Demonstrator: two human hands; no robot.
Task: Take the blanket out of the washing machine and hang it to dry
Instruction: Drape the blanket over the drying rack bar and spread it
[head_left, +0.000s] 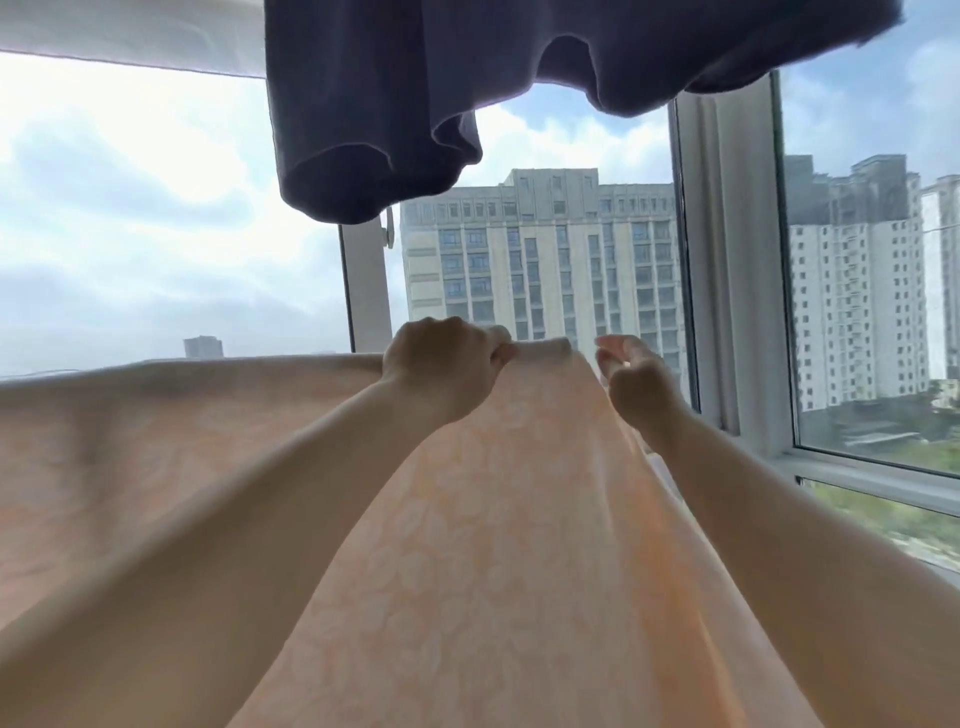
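Peach blanket (498, 545) with a faint pale flower pattern fills the lower frame, nearest the viewer, stretched up and away toward the window. Its top edge runs roughly level across the left half, draped over something not visible, and ends in a corner near center. Both bare forearms reach up over the cloth. Left hand (441, 364) has fingers curled, pinching the blanket's top edge near that corner. Right hand (636, 376) sits just beside the blanket's right side edge, fingers loosely bent and spread; it appears to hold nothing, though contact with the cloth edge is hard to tell. Hands are near each other, with the corner of cloth between them.

Above the hands, a dark blue-grey garment (415, 93) hangs from the top of frame, its hems in loose folds, well apart from the blanket. A white cloth (130, 31) shows at top left beside it. Behind everything, a white window frame (727, 260) with glass panes; outside, tall pale apartment buildings (545, 260) and a cloudy bright sky.
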